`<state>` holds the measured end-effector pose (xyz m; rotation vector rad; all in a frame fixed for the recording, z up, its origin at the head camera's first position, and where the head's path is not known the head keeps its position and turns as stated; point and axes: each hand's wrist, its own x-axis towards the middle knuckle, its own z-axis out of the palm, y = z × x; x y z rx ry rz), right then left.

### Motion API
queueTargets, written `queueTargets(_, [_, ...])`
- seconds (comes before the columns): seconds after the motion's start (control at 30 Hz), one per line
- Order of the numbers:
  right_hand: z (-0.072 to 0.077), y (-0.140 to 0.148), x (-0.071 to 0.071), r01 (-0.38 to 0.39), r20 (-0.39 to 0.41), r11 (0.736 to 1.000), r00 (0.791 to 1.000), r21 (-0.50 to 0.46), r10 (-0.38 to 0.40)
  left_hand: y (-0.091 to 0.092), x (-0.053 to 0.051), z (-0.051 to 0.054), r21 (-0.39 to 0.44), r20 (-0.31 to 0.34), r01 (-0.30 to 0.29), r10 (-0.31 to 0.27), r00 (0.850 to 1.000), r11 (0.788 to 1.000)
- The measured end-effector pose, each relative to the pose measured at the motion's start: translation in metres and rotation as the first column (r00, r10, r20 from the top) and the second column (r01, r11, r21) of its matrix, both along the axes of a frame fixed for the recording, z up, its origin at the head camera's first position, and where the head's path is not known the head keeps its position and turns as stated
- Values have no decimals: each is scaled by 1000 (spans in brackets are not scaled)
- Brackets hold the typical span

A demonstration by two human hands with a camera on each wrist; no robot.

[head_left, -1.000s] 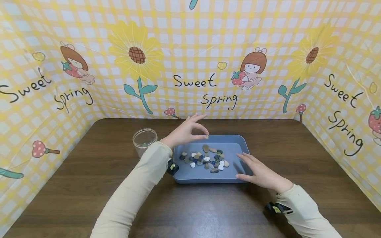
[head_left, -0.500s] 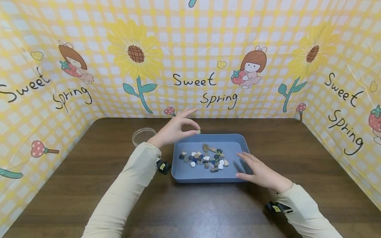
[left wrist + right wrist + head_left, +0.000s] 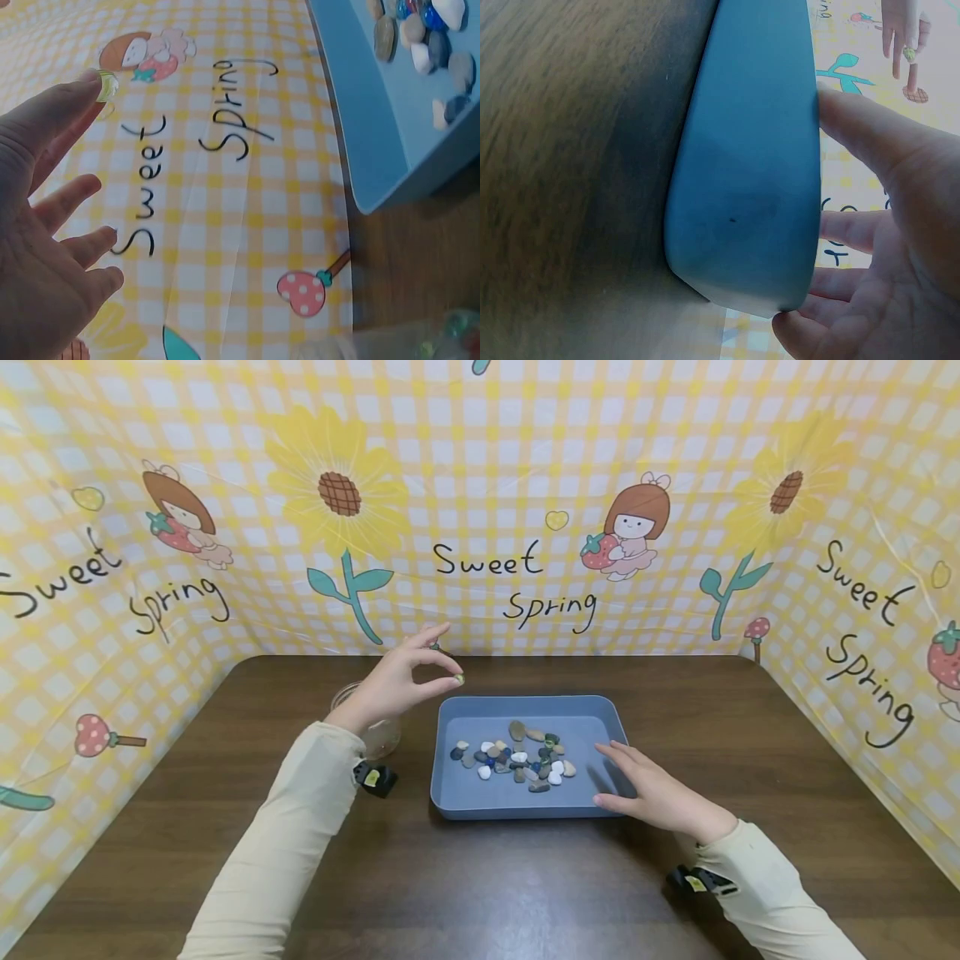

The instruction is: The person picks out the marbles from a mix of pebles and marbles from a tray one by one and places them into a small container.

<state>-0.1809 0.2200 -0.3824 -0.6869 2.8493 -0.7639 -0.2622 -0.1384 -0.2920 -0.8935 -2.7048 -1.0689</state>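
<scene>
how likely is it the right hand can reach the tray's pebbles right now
Likely yes: the right hand is at the right end of the blue tray, fingers extending inward, and nothing visible stands between them and the pebbles. The left hand is clear of the tray.

the tray (image 3: 459,797) looks to be moulded in smooth, satin plastic, while a stone-like finish, smooth and mostly matt, is shown by the pebbles (image 3: 518,757). the bead (image 3: 109,86) is seen as glassy and glossy. the jar (image 3: 386,739) is made of something clear, glass or plastic being indistinguishable. soft sheen is given off by the wood-grained table (image 3: 525,881); matt cloth is seen in the sleeves (image 3: 273,835).
</scene>
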Motion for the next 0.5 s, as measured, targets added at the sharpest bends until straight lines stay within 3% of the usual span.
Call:
queueTargets(0.27, [2,0,0,0,-6,1000,1000,1,0,-30,-1,-1,-11,13,-84,84,996,996])
queueTargets(0.5, [2,1,0,2,-4,1000,1000,-1,-2,-56,-1,-6,-21,24,-177,178,984,984])
